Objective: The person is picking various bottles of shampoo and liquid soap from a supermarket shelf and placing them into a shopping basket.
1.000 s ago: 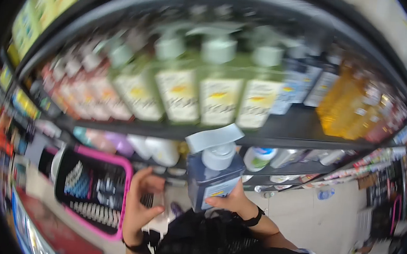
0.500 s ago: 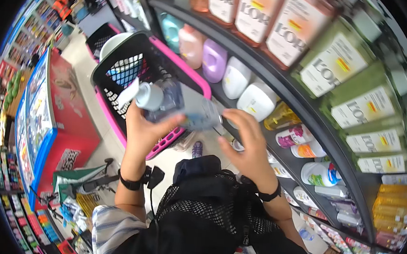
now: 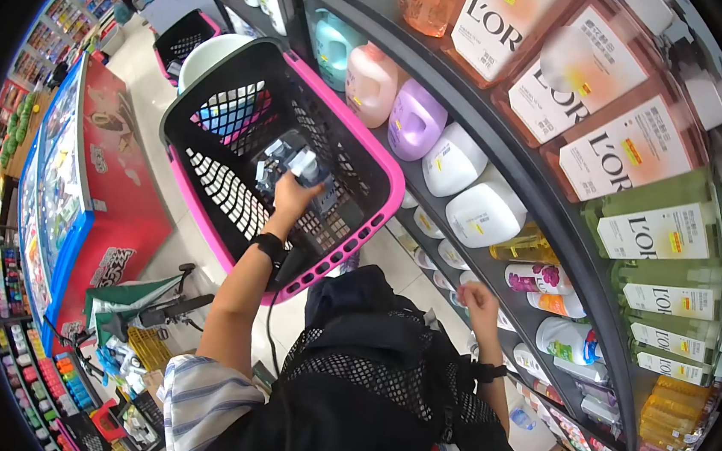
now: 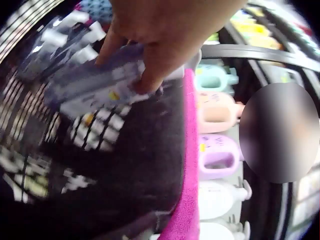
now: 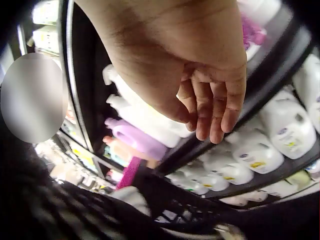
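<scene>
My left hand (image 3: 293, 200) reaches down into a black basket with a pink rim (image 3: 393, 185). In the left wrist view its fingers and thumb (image 4: 150, 75) pinch a dark blue-grey bottle (image 4: 95, 92) near its top, the bottle lying tilted over the basket's inside. Other dark bottles with pale pump tops (image 4: 52, 37) lie beside it. My right hand (image 3: 480, 308) hangs near the lower shelf, holding nothing; its fingers are loosely curled in the right wrist view (image 5: 202, 95).
Shelves on the right hold pink-orange bottles (image 3: 630, 146), green bottles (image 3: 656, 234) and a purple jug (image 3: 416, 120). A red and blue freezer chest (image 3: 114, 195) stands left of the basket. Behind the basket is a white tub (image 3: 211, 59). People stand at the far upper left.
The bottle has passed from my right hand to my left, which has gone down into the basket with it. My right hand has moved back toward my body, and the view has turned left.
</scene>
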Tool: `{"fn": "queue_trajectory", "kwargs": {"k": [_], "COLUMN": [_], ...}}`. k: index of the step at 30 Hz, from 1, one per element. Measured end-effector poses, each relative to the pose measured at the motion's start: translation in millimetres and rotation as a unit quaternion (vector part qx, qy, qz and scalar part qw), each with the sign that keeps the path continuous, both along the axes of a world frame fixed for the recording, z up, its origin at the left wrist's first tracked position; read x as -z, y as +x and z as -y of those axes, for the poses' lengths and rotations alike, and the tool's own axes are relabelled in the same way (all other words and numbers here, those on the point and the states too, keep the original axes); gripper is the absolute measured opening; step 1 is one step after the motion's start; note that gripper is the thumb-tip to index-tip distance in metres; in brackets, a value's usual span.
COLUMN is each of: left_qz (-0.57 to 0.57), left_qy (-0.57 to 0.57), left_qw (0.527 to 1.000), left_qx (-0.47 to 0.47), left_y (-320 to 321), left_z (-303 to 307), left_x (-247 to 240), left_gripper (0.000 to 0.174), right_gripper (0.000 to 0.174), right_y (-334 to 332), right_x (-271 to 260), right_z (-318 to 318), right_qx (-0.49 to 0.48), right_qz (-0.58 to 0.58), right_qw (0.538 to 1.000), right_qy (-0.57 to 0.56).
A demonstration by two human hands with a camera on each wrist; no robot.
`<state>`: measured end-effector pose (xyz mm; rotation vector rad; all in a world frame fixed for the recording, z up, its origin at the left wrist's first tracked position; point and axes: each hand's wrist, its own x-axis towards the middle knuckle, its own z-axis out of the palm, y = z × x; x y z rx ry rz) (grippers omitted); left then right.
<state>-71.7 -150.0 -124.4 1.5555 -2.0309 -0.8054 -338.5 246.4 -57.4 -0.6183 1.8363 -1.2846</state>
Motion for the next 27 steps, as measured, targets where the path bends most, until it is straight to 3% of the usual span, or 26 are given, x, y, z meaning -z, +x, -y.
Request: {"fn": "queue_trajectory", "kwargs": {"k": [3,6,7,9,10,11,12,13,14,16,17,18,20,22,24,26,27], "left_qz": [0.022,-0.017,-0.017,-0.029,-0.027,-0.035,-0.042,-0.034,-0.097,-0.108,-0.101,-0.073,-0.158,-0.159,-0.135,-0.206,-0.161], "left_qy": [0.069,0.117,0.122,0.116,0.12,0.116,0.115,0.116,0.164,0.169,0.148,0.085,0.15,0.193,0.187,0.288,0.268], "left_qw": [0.997,0.993,0.992,0.989,0.989,0.989,0.989,0.988,0.974,0.971,0.975,0.984,0.97,0.958,0.967,0.916,0.934], "left_qx": [0.037,0.006,0.01,-0.086,-0.079,-0.085,-0.088,-0.092,-0.123,-0.128,-0.131,-0.136,-0.107,-0.144,-0.108,-0.188,-0.174], "left_y": [-2,1,-1,-9,-10,-11,-17,-23,-27,-32,-32,-33,-34,-37,-30,-25,-23], "left_z": [-3,6,3,-3,1,5,6,8,12,22,26,29,32,33,38,39,38], "left_x": [34,102,110,123,128,132,137,128,134,139,155,171,169,162,185,202,211], "left_gripper": [0.065,0.065,0.065,0.064,0.064,0.061,0.059,0.056,0.055,0.054,0.053,0.053,0.054,0.051,0.061,0.077,0.097], "right_gripper": [0.018,0.026,0.031,0.028,0.026,0.024,0.022,0.022,0.02,0.021,0.023,0.023,0.023,0.023,0.023,0.021,0.022], "right_y": [5,21,28,62,68,76,94,94,106,106,106,103,99,93,86,83,81], "right_x": [56,120,121,78,84,116,191,114,49,64,66,69,73,81,74,77,82], "right_z": [-46,-123,-144,-162,-181,-232,-296,-296,-204,-206,-200,-192,-176,-166,-145,-134,-132], "right_qx": [0.046,0.122,0.036,0.097,0.035,-0.023,0.097,0.113,0.129,0.236,0.173,0.193,0.176,0.164,0.139,0.098,0.085], "right_qz": [0.016,0.109,0.022,0.041,-0.002,-0.04,0.081,0.089,0.073,0.19,0.144,0.148,0.143,0.164,0.139,0.104,0.087], "right_qw": [0.994,0.961,0.953,0.939,0.928,0.91,0.888,0.883,0.895,0.89,0.923,0.907,0.92,0.93,0.937,0.949,0.954], "right_qy": [0.097,0.225,0.3,0.327,0.37,0.412,0.441,0.447,0.42,0.34,0.312,0.343,0.321,0.285,0.291,0.281,0.274]}}
